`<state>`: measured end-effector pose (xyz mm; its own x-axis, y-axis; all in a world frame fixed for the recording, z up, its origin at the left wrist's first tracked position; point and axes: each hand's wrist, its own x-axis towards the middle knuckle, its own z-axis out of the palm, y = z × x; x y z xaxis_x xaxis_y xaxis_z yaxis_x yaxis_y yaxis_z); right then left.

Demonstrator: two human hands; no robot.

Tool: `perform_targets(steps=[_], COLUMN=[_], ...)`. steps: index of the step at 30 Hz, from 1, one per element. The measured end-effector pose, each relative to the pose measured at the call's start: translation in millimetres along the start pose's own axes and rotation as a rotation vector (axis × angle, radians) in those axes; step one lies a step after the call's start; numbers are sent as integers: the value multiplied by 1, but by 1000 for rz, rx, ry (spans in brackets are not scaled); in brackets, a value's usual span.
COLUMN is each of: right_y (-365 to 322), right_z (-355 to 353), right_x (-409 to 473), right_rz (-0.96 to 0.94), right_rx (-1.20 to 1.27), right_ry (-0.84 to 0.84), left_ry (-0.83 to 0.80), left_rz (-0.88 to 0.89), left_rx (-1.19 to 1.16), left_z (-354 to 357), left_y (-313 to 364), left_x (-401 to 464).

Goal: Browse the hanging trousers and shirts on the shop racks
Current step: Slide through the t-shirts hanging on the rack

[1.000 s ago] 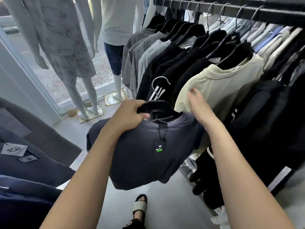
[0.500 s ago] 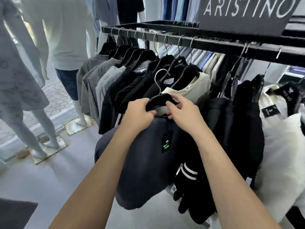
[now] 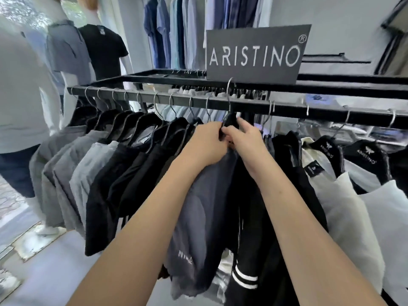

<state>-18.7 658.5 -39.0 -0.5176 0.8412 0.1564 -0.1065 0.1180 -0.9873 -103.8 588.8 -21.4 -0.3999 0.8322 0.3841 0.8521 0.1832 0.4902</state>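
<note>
A dark grey T-shirt hangs on a black hanger whose metal hook sits over the black rack rail. My left hand grips the left shoulder of that hanger. My right hand holds its right side, fingers curled round it. Grey and black shirts hang to the left of it. Black garments with white stripes and white shirts hang to the right.
A dark ARISTINO sign stands on top of the rack. Blue shirts hang on the back wall. Dressed mannequins stand at the left by the window. Grey floor lies below the rack.
Both hands have lifted the dark grey T-shirt on its hanger up to the rail, and its hook now sits over the rail. My view has risen to the rack top.
</note>
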Motion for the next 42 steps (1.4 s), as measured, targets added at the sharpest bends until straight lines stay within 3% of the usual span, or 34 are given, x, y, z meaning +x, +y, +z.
perform_targets(steps=[5,9,15,17,19,21,22,24,27,29,32,38,42], right_y=[4,6,17,20,24,27,27,26,21,20,22,26,27], right_z=[-4,-9,-38,-52,-58,-56,-54,-51,-54,-58,-65,-76,-81], right_x=[7,0,-20,-25,-26,-26,-27,-29,-34,-38,-42,-43,-45], right_rz=[55,52,-238,-251,-186,-104,-77,-73,-95,-61,-31,-50,-63], right_rx=[-189,-567,-745,-828,-936,-991,-984,-969,-1017,-1053,-1103,-1114,-1077], right_ry=[-15,4,494,590,552,459,426,404,421,448,491,471,393], left_ry=[-7,11,85,101,234,484,529,333,-162,-286,-309,-112,-74], left_rz=[-10,-43,-101,-95,-60,99,188,217,-71,-101,-71,66,130], left_rx=[-49,-178,-331,-288,-127,-95,-117,-283,-449,-438,-419,-201,-361], left_z=[26,49,69,77,81,82,84,87,97,98,98,106,102], left_y=[-5,-17,-32,-31,-21,-1,9,24,23,16,11,2,3], left_x=[15,12,16,18,12,-6,-15,-26,-17,-14,-15,-18,-21])
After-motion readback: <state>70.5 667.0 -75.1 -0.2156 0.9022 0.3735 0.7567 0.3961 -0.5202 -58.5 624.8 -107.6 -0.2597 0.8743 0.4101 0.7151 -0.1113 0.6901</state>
